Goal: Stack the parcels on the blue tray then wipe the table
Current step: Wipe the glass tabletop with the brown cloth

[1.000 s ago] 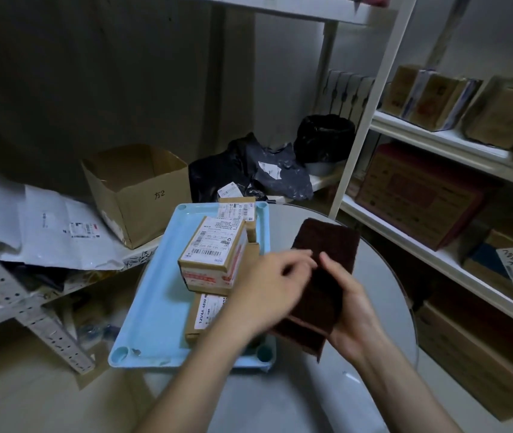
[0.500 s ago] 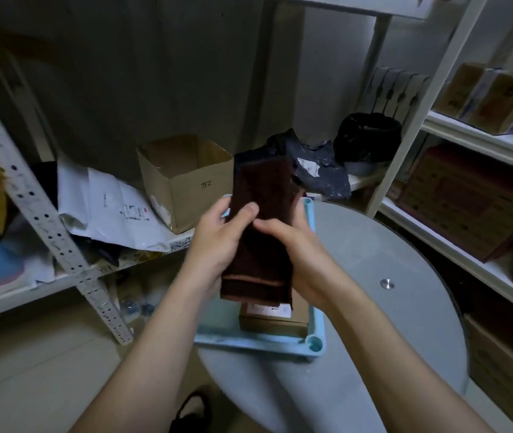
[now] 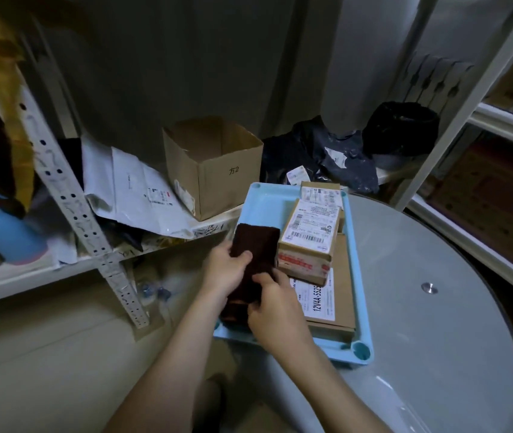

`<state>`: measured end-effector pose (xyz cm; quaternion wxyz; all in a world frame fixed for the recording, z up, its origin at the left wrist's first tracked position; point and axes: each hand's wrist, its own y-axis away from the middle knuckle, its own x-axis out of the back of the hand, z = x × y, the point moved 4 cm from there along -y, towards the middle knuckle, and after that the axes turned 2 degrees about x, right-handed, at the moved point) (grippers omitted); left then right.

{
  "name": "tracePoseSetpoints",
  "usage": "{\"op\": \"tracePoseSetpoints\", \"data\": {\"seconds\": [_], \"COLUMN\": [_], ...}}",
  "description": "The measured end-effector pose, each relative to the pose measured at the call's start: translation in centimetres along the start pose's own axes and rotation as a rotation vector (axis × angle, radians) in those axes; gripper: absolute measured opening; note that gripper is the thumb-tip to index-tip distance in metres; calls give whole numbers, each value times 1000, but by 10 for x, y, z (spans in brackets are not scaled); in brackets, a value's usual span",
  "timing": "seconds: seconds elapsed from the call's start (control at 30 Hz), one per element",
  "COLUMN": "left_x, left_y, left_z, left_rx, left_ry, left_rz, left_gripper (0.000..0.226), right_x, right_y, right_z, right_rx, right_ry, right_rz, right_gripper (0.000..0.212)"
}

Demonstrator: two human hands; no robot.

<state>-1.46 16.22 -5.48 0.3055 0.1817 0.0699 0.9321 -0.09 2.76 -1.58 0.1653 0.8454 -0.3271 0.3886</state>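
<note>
Cloth: a dark brown folded wiping cloth is held upright between both hands, over the left part of the tray.
Left hand: the left hand is clamped on the cloth's left edge, thumb across its front.
Right hand: the right hand is pinched on the lower right part of the cloth, just below and right of the left hand.
Parcels: just right of the hands, small brown cardboard parcels with white shipping labels sit stacked, one box on top of a flatter one, with another label showing at the far end.
Tray: the pale blue plastic tray with round corner sockets carries all of them, so the stacking looks done to me.
Surface: the round grey glass-topped surface spreads away to the right of the hands, bare apart from a small metal stud.
Doing it well: I would fold the cloth into a flat pad that fits one palm, then carry it right, past the tray, and press it flat.
Care: sweep in overlapping strokes and stay off the tray edge, as a knock could shift the stack.
</note>
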Motion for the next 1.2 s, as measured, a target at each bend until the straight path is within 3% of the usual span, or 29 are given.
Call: {"op": "tracePoseSetpoints", "data": {"seconds": [0.13, 0.27, 0.43, 0.6, 0.73, 0.8, 0.9, 1.07, 1.2], "left_x": [-22, -27, -31, -32, -26, -18, -6, -8, -3], "left_y": [-3, 1, -1, 13, 21, 26, 40, 55, 60], "left_z": [-4, 0, -5, -9, 0, 13, 28, 19, 15], "left_rx": [-57, -158, -178, -213, -204, -261, -355, -238, -260], "left_ry": [-376, -388, -502, -686, -763, -713, -570, -441, -351], "left_rz": [9, 80, 46, 3, -62, -11, 84, 25, -16], "left_gripper": [28, 35, 43, 37, 38, 38, 21, 13, 17], "right_x": [-7, -8, -5, -12, -3, 8, 23, 27, 120], "right_y": [-2, -5, -5, -3, -3, 1, 10, 18, 30], "right_z": [5, 9, 22, 31, 29, 31, 33, 43, 36], "right_rx": [5, 89, 194, 290, 318, 363, 384, 373, 237], "right_ry": [245, 522, 669, 762, 784, 723, 631, 388, -10], "right_rz": [-20, 133, 155, 175, 108, 77, 11, -114, 88], "right_gripper": [41, 21, 24, 9, 13, 18, 33, 42, 30]}}
